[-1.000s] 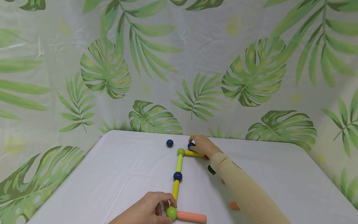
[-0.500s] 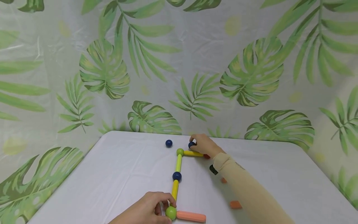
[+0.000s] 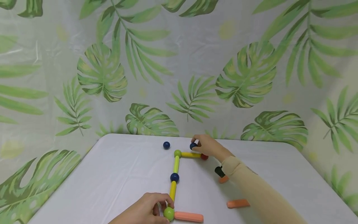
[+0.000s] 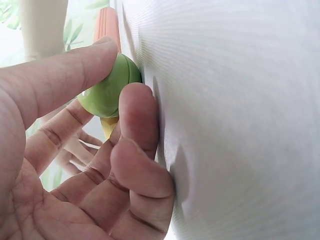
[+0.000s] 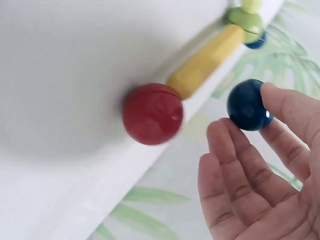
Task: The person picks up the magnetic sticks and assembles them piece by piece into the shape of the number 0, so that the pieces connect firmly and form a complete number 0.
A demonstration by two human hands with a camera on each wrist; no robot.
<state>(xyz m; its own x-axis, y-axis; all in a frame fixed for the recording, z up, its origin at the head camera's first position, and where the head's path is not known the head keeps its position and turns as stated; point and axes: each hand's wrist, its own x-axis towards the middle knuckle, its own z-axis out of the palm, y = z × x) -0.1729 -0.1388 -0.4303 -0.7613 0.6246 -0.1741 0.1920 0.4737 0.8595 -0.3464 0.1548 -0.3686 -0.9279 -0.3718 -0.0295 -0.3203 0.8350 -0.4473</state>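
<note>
With thumb and fingers my left hand (image 3: 146,209) pinches a green ball (image 3: 169,214) at the near end of a chain of sticks and balls. A salmon stick (image 3: 189,217) runs right from that ball. Going away from it are a yellow stick (image 3: 172,191), a blue ball (image 3: 174,177), a lime stick (image 3: 176,164) and a far green ball (image 3: 177,153). Another yellow stick (image 3: 191,154) joins that one to a red ball (image 5: 153,114). Beyond this stick my right hand (image 3: 210,146) pinches a separate dark blue ball (image 5: 248,105), apart from the red one.
A loose dark blue ball (image 3: 166,145) lies near the white table's far edge. Two orange sticks (image 3: 237,203) (image 3: 223,179) lie right of the chain, partly behind the right sleeve (image 3: 251,183). A leaf-print sheet (image 3: 151,77) hangs behind the table.
The right hand, holding the dark blue ball, has shifted slightly right, uncovering more of the red ball and orange sticks. The left hand keeps its pinch on the green ball; the view shifts slightly.
</note>
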